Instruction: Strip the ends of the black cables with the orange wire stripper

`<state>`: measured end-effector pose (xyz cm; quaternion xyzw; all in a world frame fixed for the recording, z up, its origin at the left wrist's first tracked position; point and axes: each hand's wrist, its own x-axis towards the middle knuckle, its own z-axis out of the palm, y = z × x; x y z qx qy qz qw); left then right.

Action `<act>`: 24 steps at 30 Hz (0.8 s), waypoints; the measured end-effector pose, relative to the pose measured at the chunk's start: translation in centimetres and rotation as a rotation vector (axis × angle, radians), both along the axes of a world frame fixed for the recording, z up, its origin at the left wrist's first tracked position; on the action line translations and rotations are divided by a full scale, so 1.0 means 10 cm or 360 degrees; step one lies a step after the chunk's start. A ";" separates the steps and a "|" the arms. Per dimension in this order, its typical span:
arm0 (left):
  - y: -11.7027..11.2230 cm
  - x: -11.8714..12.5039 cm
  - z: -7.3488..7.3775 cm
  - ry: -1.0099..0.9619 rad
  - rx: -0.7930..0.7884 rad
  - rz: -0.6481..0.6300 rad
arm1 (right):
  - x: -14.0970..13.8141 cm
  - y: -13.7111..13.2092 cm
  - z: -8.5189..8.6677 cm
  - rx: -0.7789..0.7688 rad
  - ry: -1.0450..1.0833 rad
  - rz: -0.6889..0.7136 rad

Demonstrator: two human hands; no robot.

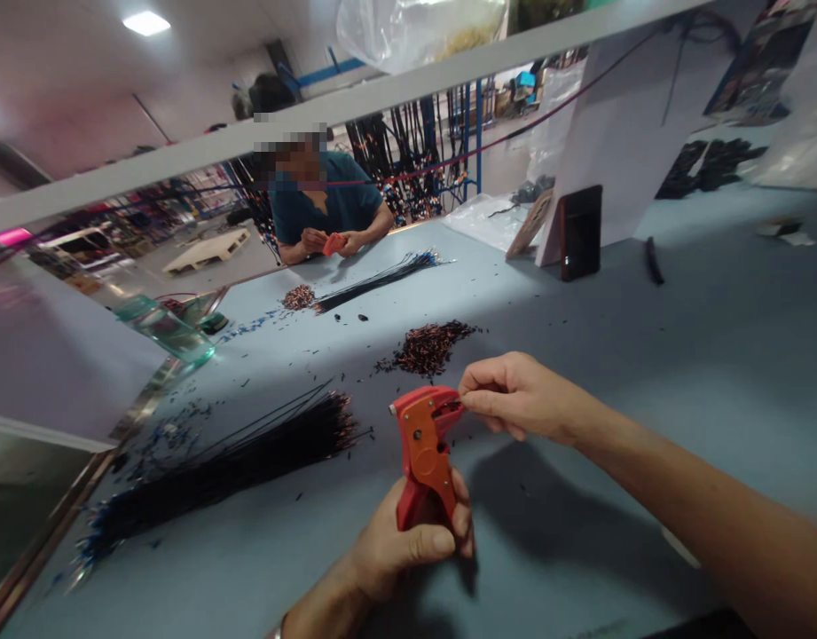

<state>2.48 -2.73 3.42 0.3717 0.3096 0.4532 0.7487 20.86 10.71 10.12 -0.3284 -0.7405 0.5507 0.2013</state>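
My left hand (414,541) is wrapped round the handles of a red and orange wire stripper (425,444), held upright over the table. At the tool's jaws, my right hand (507,395) has its thumb and fingers pinched together. Whatever lies between those fingertips is too small to make out. To the left a thick bundle of black wires (248,470) lies on the table, with copper-coloured ends toward the stripper and blue and silver ends at the far left. Just beyond the tool sits a heap of small black and copper-coloured pieces (429,348).
Across the table a person (328,204) holds another red tool (334,244). Near them lie a second wire bundle (381,280) and a small heap of scraps (298,296). A green bottle (172,333) lies at the left edge; a phone (581,232) leans against a white panel (611,133).
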 end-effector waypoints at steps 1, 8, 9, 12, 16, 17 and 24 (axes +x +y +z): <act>0.00 0.00 0.00 -0.0021 0.0001 -0.0018 | 0.00 0.00 0.00 0.0042 -0.0016 0.0005; -0.01 -0.01 -0.02 0.0029 -0.0039 -0.0073 | -0.01 -0.02 0.04 0.0506 -0.0099 0.0032; -0.02 -0.01 -0.02 0.0033 -0.0045 -0.0080 | -0.01 -0.02 0.04 0.0561 -0.0107 0.0030; -0.02 -0.01 -0.02 -0.0001 -0.0036 -0.0081 | 0.00 -0.03 0.06 0.0616 -0.0121 -0.0038; -0.02 -0.01 -0.02 -0.0050 -0.0002 -0.0038 | 0.03 -0.02 0.08 0.0546 -0.0093 -0.0050; -0.02 -0.01 -0.02 -0.0062 0.0001 -0.0030 | 0.04 -0.02 0.09 0.0537 -0.0088 -0.0039; -0.01 -0.01 -0.01 -0.0079 -0.0004 -0.0004 | 0.04 -0.04 0.09 0.0563 -0.0077 -0.0017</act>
